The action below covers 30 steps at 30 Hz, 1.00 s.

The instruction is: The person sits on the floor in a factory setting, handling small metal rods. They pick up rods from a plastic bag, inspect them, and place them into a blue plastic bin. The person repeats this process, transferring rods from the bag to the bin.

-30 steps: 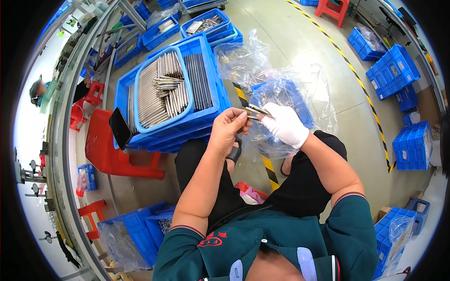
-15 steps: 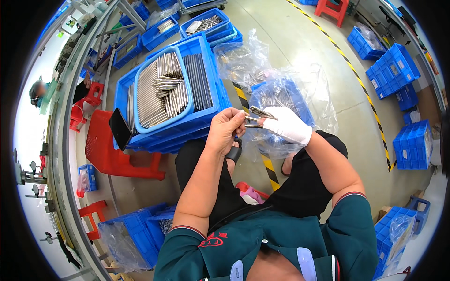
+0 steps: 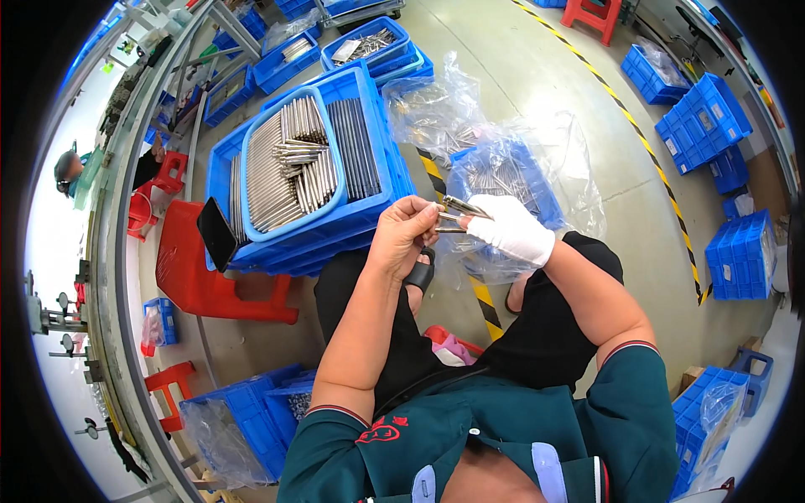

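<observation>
Several short, shiny metal rods (image 3: 459,204) stick out of my right hand (image 3: 516,232), which wears a white glove and is closed around them. Their free ends point left, toward my bare left hand (image 3: 402,233). The thumb and forefinger of that left hand are pinched together at the rod ends; its other fingers curl under. How many rods each hand grips is hard to make out. Beyond my hands, a blue crate (image 3: 543,199) lined with clear plastic holds loose rods of the same look. To the left, a light-blue tray (image 3: 339,194) is stacked with neatly laid rods.
The tray rests on large blue crates (image 3: 386,189), with a black phone-like slab (image 3: 216,235) at their left corner. A red stool (image 3: 184,268) stands left. Clear plastic bags (image 3: 432,101) lie beyond. More blue crates (image 3: 738,256) stand right, past striped floor tape (image 3: 662,180).
My gloved right hand has shifted slightly left and down, bringing the rods closer to my left fingers. My left hand has barely moved.
</observation>
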Motion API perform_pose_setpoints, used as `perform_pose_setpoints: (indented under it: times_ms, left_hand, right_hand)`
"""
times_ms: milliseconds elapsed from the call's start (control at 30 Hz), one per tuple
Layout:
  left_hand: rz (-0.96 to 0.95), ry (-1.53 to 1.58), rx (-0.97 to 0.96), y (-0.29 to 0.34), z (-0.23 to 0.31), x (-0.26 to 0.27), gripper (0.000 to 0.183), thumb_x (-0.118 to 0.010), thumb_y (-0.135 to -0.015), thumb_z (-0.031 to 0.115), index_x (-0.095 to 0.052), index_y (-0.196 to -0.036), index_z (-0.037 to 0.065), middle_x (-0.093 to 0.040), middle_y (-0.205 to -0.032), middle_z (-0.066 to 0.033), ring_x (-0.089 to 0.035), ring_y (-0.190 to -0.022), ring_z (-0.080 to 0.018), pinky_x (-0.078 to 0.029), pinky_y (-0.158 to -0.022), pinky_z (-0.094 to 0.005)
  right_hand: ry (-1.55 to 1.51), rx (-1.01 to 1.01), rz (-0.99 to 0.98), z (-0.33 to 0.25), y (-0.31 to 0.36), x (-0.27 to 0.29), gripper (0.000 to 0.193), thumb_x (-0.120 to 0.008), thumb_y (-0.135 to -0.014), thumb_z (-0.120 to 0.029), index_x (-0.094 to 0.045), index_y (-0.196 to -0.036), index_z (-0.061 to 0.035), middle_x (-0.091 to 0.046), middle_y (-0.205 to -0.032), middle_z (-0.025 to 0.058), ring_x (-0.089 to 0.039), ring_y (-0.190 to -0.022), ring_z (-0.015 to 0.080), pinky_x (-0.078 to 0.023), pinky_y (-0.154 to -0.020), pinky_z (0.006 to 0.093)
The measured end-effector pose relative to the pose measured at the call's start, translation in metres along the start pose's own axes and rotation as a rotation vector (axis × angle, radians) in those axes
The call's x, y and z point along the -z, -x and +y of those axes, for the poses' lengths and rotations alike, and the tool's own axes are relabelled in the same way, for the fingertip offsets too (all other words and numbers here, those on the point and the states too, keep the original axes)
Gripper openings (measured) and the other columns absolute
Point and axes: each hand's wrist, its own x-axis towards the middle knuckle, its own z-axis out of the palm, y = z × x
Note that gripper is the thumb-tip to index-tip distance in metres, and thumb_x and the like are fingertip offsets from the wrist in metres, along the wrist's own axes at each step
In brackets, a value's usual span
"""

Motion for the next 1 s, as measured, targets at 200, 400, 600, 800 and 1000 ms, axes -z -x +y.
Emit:
perform_pose_setpoints:
  times_ms: [200,400,600,800,1000]
  left_hand:
    - [0.010,0.096,0.026,0.000,-0.002,-0.006,0.016,-0.062,-0.090,0.015,-0.064,-0.095,0.000,-0.059,-0.073,-0.0048,-0.052,-0.063,-0.0114,-0.042,-0.057,-0.0247]
    - [0.034,0.019,0.010,0.001,-0.004,-0.011,0.022,-0.064,-0.089,0.019,-0.065,-0.094,-0.002,-0.058,-0.073,-0.0032,-0.049,-0.062,-0.0112,-0.041,-0.059,-0.0239]
    - [0.063,-0.194,-0.051,0.003,0.004,-0.014,0.018,-0.063,-0.089,0.016,-0.064,-0.093,-0.002,-0.059,-0.075,-0.0033,-0.051,-0.063,-0.0093,-0.041,-0.058,-0.0223]
    - [0.179,-0.398,-0.147,0.004,0.008,-0.010,0.020,-0.064,-0.088,0.018,-0.064,-0.089,-0.002,-0.053,-0.068,0.0008,-0.043,-0.058,-0.0057,-0.035,-0.054,-0.0196]
    - [0.165,-0.360,-0.195,0.004,0.006,-0.011,0.020,-0.065,-0.088,0.020,-0.065,-0.090,0.000,-0.056,-0.074,0.0030,-0.043,-0.063,-0.0026,-0.034,-0.056,-0.0178]
  right_hand:
    - [-0.003,-0.019,0.023,0.004,-0.002,0.001,0.025,-0.059,-0.088,-0.026,-0.058,-0.088,-0.0008,-0.051,-0.071,0.0067,-0.045,-0.067,0.0147,-0.041,-0.063,0.0308]
    - [-0.022,0.004,0.031,0.011,-0.004,-0.002,0.027,-0.060,-0.087,-0.027,-0.058,-0.089,-0.0005,-0.050,-0.071,0.0058,-0.044,-0.068,0.0144,-0.040,-0.063,0.0306]
    - [-0.112,-0.035,0.002,0.010,-0.005,-0.001,0.025,-0.059,-0.087,-0.027,-0.058,-0.085,-0.0024,-0.047,-0.069,0.0003,-0.042,-0.066,0.0102,-0.037,-0.059,0.0274]
    - [-0.138,-0.129,-0.074,0.012,-0.006,0.006,0.036,-0.057,-0.087,-0.037,-0.059,-0.085,-0.0015,-0.051,-0.067,0.0068,-0.048,-0.064,0.0163,-0.040,-0.060,0.0319]
    - [-0.058,-0.193,-0.108,0.008,-0.005,0.001,0.040,-0.054,-0.089,-0.041,-0.060,-0.083,-0.0014,-0.053,-0.066,0.0086,-0.049,-0.063,0.0176,-0.040,-0.059,0.0326]
